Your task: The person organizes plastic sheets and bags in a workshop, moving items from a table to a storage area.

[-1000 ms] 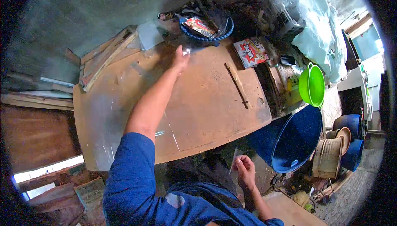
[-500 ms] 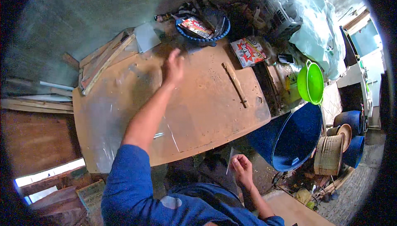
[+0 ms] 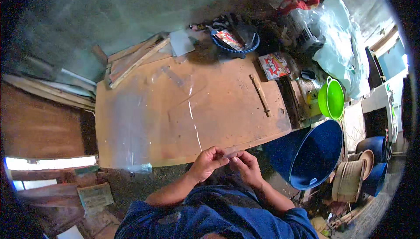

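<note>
My left hand and my right hand meet at the table's front edge, fingers closed in a pinch. Between the fingertips is a small thin piece, greyish and see-through, apparently plastic film; the fingers cover most of it. Just beyond my left hand, a bright white line runs away across the brown table, like a shiny film edge or a strip. Clear plastic film lies over the table's left part and reaches its front edge.
A wooden stick lies on the table's right side. At the back are wood strips, a blue basket and a red-and-white box. To the right stand a green basin and a large blue tub.
My left hand has come back from the table's far side to meet my right hand. My right hand has moved slightly left and up. The view has shifted.
</note>
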`<state>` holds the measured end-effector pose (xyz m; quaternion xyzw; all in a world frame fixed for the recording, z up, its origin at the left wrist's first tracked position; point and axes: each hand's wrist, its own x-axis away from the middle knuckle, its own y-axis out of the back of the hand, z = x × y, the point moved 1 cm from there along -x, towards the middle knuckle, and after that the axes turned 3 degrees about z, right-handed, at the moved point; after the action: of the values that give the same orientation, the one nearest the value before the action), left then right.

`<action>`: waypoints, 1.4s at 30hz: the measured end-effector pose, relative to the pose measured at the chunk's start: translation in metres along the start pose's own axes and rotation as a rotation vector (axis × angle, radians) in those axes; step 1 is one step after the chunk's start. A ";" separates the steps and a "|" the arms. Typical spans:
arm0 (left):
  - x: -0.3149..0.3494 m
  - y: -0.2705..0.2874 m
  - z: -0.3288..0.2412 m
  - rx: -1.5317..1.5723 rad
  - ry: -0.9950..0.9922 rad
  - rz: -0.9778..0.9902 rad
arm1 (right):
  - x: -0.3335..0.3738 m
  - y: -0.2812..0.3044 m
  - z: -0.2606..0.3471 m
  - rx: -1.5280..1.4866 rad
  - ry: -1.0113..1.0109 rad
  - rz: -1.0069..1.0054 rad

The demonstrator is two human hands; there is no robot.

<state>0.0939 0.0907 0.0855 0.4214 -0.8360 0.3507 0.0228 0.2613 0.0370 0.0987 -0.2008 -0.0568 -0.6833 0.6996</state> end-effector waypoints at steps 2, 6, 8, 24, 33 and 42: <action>0.012 0.000 -0.008 0.026 -0.036 -0.035 | -0.002 -0.008 0.005 0.010 0.042 0.064; 0.028 0.001 -0.008 -0.183 -0.083 -0.115 | -0.001 -0.015 0.014 0.046 0.029 0.163; 0.035 -0.003 -0.004 -0.263 -0.113 -0.149 | 0.000 -0.018 0.019 0.073 0.064 0.196; 0.058 -0.046 -0.002 -0.411 -0.249 -0.377 | 0.009 0.012 0.010 -0.004 0.106 0.356; 0.074 -0.057 -0.001 -0.588 -0.353 -0.566 | 0.016 0.014 0.001 -0.305 0.164 0.145; 0.153 -0.125 -0.114 -1.041 -1.030 0.046 | 0.025 0.015 0.000 -0.176 0.141 -0.039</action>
<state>0.0563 0.0038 0.2935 0.4498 -0.8078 -0.3341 -0.1834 0.2778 0.0135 0.1046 -0.2116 0.0488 -0.7115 0.6683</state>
